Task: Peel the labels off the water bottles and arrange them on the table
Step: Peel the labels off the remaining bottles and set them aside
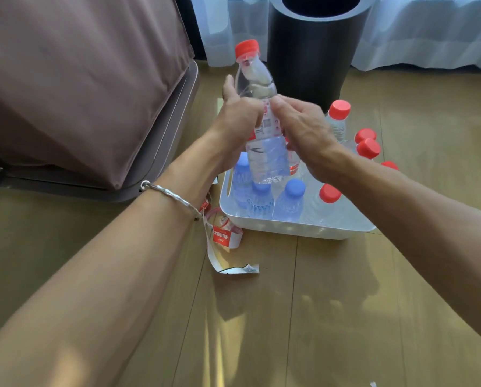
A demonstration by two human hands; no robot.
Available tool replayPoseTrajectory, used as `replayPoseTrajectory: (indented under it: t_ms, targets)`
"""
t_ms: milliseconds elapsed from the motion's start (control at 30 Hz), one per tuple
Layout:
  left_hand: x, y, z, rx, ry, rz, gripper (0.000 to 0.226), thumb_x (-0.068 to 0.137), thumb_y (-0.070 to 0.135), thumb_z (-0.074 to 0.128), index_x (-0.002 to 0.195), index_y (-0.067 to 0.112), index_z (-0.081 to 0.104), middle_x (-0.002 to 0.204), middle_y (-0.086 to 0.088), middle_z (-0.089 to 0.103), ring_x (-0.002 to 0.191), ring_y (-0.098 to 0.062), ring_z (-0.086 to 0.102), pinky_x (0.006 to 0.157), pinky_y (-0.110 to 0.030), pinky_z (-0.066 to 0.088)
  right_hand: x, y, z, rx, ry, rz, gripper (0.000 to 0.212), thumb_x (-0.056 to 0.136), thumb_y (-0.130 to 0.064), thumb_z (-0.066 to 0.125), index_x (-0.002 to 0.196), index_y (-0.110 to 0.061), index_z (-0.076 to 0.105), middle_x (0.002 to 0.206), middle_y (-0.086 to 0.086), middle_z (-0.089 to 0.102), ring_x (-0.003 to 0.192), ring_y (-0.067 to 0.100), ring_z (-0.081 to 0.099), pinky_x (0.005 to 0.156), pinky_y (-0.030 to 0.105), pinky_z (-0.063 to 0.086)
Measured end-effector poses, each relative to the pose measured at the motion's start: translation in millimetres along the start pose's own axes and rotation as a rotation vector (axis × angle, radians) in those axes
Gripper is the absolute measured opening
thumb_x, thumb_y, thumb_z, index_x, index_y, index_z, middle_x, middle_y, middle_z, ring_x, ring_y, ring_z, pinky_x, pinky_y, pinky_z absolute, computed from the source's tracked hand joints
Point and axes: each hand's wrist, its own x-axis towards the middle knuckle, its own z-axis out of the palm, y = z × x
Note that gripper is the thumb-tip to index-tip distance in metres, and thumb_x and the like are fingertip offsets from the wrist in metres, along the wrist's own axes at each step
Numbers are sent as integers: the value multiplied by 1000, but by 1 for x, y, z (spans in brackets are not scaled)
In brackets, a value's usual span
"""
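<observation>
Right now the left hand is clasping the water bottle round its middle, holding it upright just above the white tray. The right hand is pinching the upper edge of the red-and-white label, which is not yet off. To my eye the step is going best if the left hand is squeezing only firmly enough to stop the bottle turning — the thin wall is likely to buckle. The right hand should be drawing the label sideways round the body from its seam, slowly, so that it is coming away in one strip rather than tearing.

Around the tray, the brown bed cover is looming well to its left and the black cylinder is standing just behind it; neither is crowding the hands. Inside the tray, blue-capped bottles are standing close together with one red-capped bottle towards the right, so the held bottle is probably needing a spot elsewhere. More red-capped bottles are standing just beyond the tray's right rim. Peeled labels are lying on the wooden surface by the tray's left front corner — loose litter where bottles could be set.
</observation>
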Motion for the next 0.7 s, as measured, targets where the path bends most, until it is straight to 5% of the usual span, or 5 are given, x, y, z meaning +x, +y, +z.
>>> replayPoseTrajectory:
  t_ms: [100,233,400,567,700]
  targets:
    - [-3,7,-2,3,-65,27,98,72,18,59,154,12,6,138,-26,47,99,-26,62,76,-42,55,3,-2,-2,24,-35,35,27,102,-20,43,84,-15,63,83,4,62,75,11,59,70,27,53]
    - [-3,3,-4,62,-104,72,71,76,20,59,141,10,31,112,-12,55,100,-25,62,79,-39,53,5,-1,-1,77,-80,98,20,99,-25,51,100,-8,59,95,13,61,87,22,60,86,49,55]
    - [-5,2,-7,156,-172,169,55,84,29,61,131,9,41,115,-11,58,103,-25,63,86,-42,54,6,-1,-2,203,-158,166,24,98,-22,53,115,-6,56,93,4,65,84,15,66,81,35,57]
    - [-3,10,-6,285,-167,240,84,79,45,70,145,7,35,130,-21,57,120,-39,57,101,-60,46,10,2,-6,348,-171,180,34,95,-13,46,128,-13,57,102,9,61,91,20,61,76,32,55]
    - [0,20,-4,307,-229,313,44,87,25,59,127,11,47,103,-12,60,98,-31,64,96,-61,48,15,-1,-13,388,-185,194,43,75,-24,49,113,-8,60,97,10,63,83,20,65,70,31,54]
